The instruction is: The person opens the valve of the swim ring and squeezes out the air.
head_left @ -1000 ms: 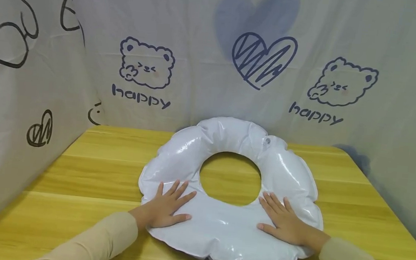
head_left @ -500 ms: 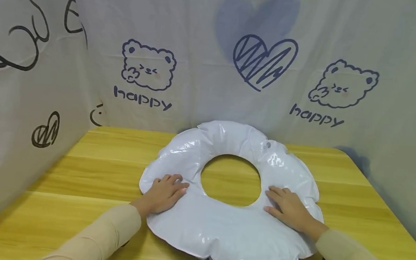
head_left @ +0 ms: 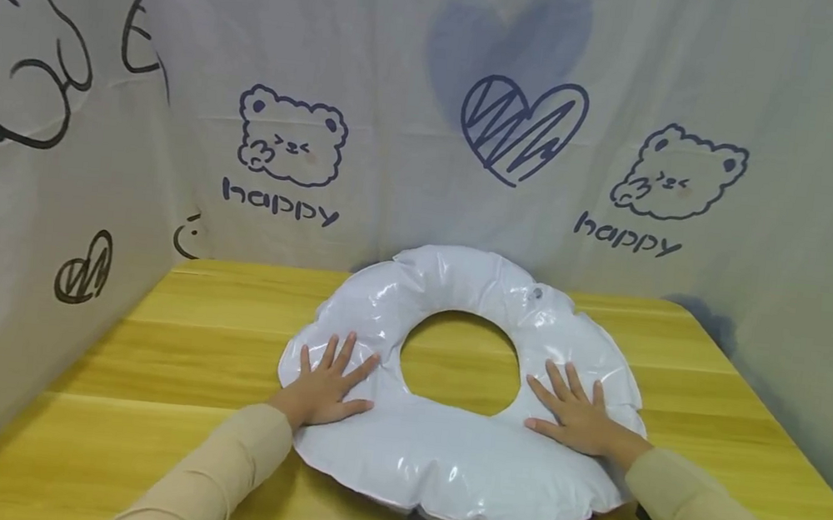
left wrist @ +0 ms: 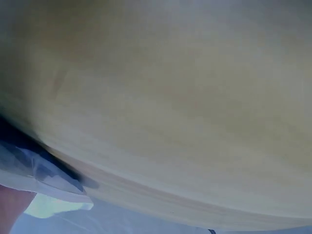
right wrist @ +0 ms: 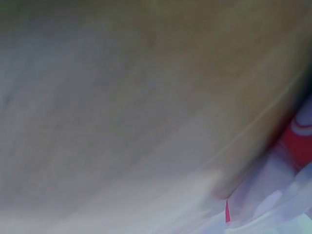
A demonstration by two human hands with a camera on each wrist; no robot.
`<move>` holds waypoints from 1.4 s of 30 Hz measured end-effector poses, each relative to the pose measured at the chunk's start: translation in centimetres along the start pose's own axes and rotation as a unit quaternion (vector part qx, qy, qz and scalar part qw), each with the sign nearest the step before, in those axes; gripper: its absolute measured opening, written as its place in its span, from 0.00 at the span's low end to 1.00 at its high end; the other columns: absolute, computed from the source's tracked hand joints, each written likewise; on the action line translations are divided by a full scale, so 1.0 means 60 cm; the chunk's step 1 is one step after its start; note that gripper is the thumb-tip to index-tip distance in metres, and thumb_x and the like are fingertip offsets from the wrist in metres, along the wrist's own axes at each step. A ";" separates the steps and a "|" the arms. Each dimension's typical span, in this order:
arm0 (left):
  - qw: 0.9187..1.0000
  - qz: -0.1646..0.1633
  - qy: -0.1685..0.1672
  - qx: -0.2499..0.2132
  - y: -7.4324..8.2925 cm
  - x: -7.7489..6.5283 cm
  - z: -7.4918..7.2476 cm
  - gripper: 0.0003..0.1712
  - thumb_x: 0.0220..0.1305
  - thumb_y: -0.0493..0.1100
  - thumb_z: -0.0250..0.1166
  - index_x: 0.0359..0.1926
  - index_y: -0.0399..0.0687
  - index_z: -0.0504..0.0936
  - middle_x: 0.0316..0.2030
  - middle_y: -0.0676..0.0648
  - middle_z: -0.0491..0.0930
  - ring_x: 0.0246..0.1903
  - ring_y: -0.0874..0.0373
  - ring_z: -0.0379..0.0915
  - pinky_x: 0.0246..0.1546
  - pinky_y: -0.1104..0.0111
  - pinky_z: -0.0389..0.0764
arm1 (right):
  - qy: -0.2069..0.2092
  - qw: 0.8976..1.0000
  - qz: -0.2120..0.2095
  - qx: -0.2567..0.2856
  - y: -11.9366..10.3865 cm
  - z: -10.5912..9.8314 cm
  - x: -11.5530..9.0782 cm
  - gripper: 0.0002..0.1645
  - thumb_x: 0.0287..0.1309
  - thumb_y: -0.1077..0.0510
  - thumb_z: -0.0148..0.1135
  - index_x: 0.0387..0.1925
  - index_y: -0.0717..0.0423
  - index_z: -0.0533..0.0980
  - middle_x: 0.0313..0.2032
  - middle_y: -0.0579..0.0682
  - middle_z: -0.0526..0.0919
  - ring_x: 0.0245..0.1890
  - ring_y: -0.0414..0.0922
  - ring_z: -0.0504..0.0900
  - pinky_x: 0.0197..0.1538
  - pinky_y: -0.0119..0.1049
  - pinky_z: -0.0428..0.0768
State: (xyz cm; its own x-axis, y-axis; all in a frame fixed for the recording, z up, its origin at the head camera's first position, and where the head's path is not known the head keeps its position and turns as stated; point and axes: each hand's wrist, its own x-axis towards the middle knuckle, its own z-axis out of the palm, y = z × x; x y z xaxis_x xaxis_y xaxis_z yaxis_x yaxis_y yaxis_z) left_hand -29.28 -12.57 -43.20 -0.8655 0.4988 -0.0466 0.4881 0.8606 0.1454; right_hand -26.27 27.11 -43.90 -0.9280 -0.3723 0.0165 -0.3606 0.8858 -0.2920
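A white inflatable swim ring (head_left: 442, 463) lies on the wooden table, its surface creased and shiny. Its small clear valve (head_left: 536, 293) shows at the far right of the hole. My left hand (head_left: 324, 389) rests on the ring's left side, fingers spread. On the right side my right hand (head_left: 580, 418) presses flat, its fingers spread too. In the left wrist view, a bit of the hand (left wrist: 13, 207) and the ring's edge (left wrist: 53, 190) show at the lower left. The right wrist view shows red marking (right wrist: 297, 146) on the ring's underside.
The yellow wood-grain table (head_left: 188, 364) extends around the ring. A pale cloth (head_left: 396, 158) with printed bears and hearts hangs behind it and along both sides. The ring's far edge is close to the back cloth.
Both hands drew their fingers in half a second ago and now spread them flat again, slightly farther up the ring. The ring's near part looks puffier, with a fold across it.
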 end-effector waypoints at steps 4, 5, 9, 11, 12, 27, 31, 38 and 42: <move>0.999 -0.025 -0.024 -0.004 0.005 0.004 -0.009 0.41 0.65 0.63 0.47 0.72 0.55 0.46 0.72 0.34 0.34 0.70 0.33 0.32 0.58 0.29 0.35 | -0.013 1.000 0.010 0.006 -0.001 0.001 0.002 0.45 0.59 0.35 0.51 0.70 0.54 0.53 0.71 0.66 0.39 0.69 0.69 0.31 0.59 0.72 0.26; 0.999 -0.028 -0.026 -0.006 0.005 0.006 -0.011 0.40 0.65 0.63 0.47 0.72 0.55 0.47 0.72 0.34 0.35 0.70 0.33 0.34 0.58 0.29 0.36 | -0.016 1.000 0.011 0.008 -0.002 0.001 0.003 0.45 0.59 0.35 0.51 0.70 0.54 0.52 0.71 0.66 0.39 0.69 0.69 0.32 0.59 0.72 0.26; 0.999 -0.035 -0.032 -0.002 0.004 0.011 -0.014 0.38 0.66 0.62 0.47 0.72 0.54 0.49 0.72 0.34 0.41 0.69 0.33 0.38 0.58 0.29 0.39 | -0.032 0.999 0.014 0.018 -0.003 -0.002 0.005 0.45 0.59 0.36 0.51 0.70 0.54 0.52 0.71 0.66 0.40 0.69 0.69 0.33 0.59 0.73 0.28; 0.999 -0.035 -0.031 0.002 0.003 0.012 -0.016 0.37 0.67 0.61 0.46 0.72 0.55 0.50 0.72 0.35 0.43 0.69 0.33 0.40 0.57 0.29 0.40 | -0.038 0.999 0.015 0.016 -0.003 -0.004 0.006 0.45 0.59 0.35 0.50 0.70 0.53 0.51 0.71 0.66 0.41 0.69 0.69 0.34 0.59 0.73 0.30; 0.999 -0.035 -0.029 0.003 0.003 0.012 -0.017 0.37 0.67 0.61 0.46 0.72 0.55 0.50 0.71 0.35 0.44 0.69 0.33 0.40 0.57 0.29 0.41 | -0.040 0.999 0.015 0.013 -0.003 -0.006 0.007 0.45 0.59 0.35 0.50 0.70 0.53 0.52 0.71 0.66 0.41 0.69 0.69 0.35 0.59 0.73 0.31; 1.000 -0.017 -0.013 -0.024 0.006 0.011 -0.032 0.36 0.67 0.61 0.42 0.70 0.51 0.55 0.71 0.33 0.46 0.70 0.33 0.38 0.65 0.38 0.38 | -0.035 0.998 0.037 -0.024 -0.017 -0.006 -0.003 0.46 0.58 0.31 0.47 0.70 0.53 0.54 0.70 0.65 0.50 0.68 0.69 0.45 0.57 0.76 0.39; 1.000 0.010 0.009 -0.022 0.038 -0.003 -0.048 0.35 0.70 0.61 0.39 0.70 0.48 0.55 0.71 0.33 0.44 0.70 0.33 0.37 0.66 0.40 0.38 | -0.034 0.997 0.071 -0.011 -0.035 0.006 -0.021 0.46 0.61 0.31 0.44 0.71 0.53 0.50 0.71 0.65 0.44 0.69 0.70 0.39 0.55 0.79 0.34; 0.998 0.063 0.031 -0.004 0.125 -0.061 -0.052 0.36 0.69 0.61 0.40 0.69 0.45 0.58 0.70 0.33 0.47 0.69 0.33 0.41 0.65 0.39 0.44 | -0.045 0.987 0.141 -0.055 -0.090 0.016 -0.046 0.49 0.61 0.28 0.37 0.70 0.57 0.50 0.69 0.70 0.46 0.65 0.75 0.43 0.47 0.82 0.48; 0.994 0.097 0.039 0.010 0.168 -0.084 -0.041 0.37 0.69 0.63 0.40 0.69 0.44 0.59 0.70 0.33 0.48 0.69 0.34 0.43 0.65 0.39 0.46 | -0.052 0.980 0.176 -0.080 -0.128 0.019 -0.056 0.48 0.61 0.28 0.36 0.69 0.60 0.54 0.67 0.74 0.51 0.62 0.79 0.50 0.42 0.78 0.62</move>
State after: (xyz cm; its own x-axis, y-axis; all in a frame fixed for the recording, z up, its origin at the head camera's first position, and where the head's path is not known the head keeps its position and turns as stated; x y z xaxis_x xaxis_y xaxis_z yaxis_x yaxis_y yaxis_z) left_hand -20.27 -6.67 -39.05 -0.7601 0.6473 0.0573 0.6487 0.7507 0.1251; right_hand -20.25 21.26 -42.80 -0.9857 -0.0541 -0.1593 -0.0370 0.9934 -0.1082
